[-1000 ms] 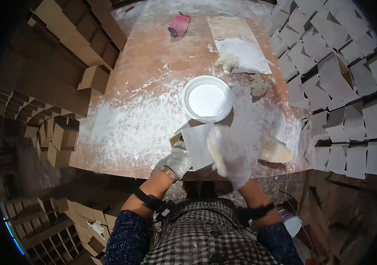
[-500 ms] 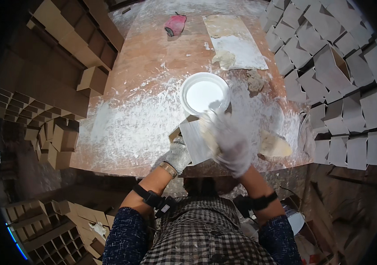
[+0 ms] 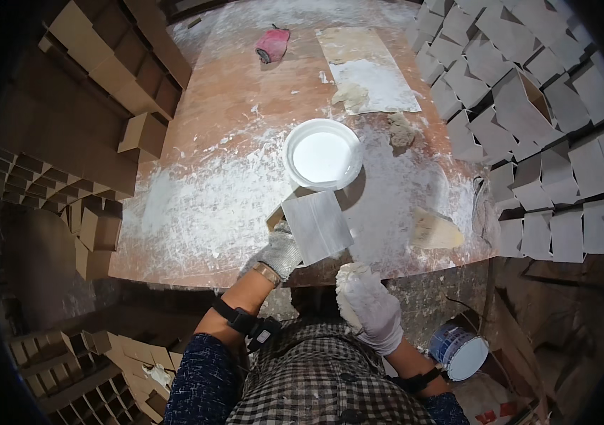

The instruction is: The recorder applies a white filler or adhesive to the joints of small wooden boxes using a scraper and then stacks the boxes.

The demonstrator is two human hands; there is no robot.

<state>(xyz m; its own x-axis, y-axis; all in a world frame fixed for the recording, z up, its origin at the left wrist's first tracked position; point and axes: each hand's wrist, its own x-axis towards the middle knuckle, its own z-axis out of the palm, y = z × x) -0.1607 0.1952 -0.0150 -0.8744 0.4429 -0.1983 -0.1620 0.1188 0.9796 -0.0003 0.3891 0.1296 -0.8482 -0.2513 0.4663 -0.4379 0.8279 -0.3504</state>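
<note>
— So, where does the work stand?

— Coating, I'd judge. On the powdery brown table [image 3: 203, 142], the left hand [image 3: 278, 253] is closed on the lower left edge of a whitened square panel [image 3: 317, 226], at six o'clock from the white bowl [image 3: 323, 156]. The right hand [image 3: 367, 306] hangs below the table edge, fingers curled, nothing visible in its grasp. Next probably calls for a steady dip.

— Packages?

— Plain white boxes [image 3: 528, 127] at three o'clock, brown ones [image 3: 114, 71] at ten; a blue-walled tub [image 3: 460, 350] at five.

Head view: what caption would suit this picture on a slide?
Gloved left hand holds a grey-coated board beside a white bowl on a dusty table.
</note>
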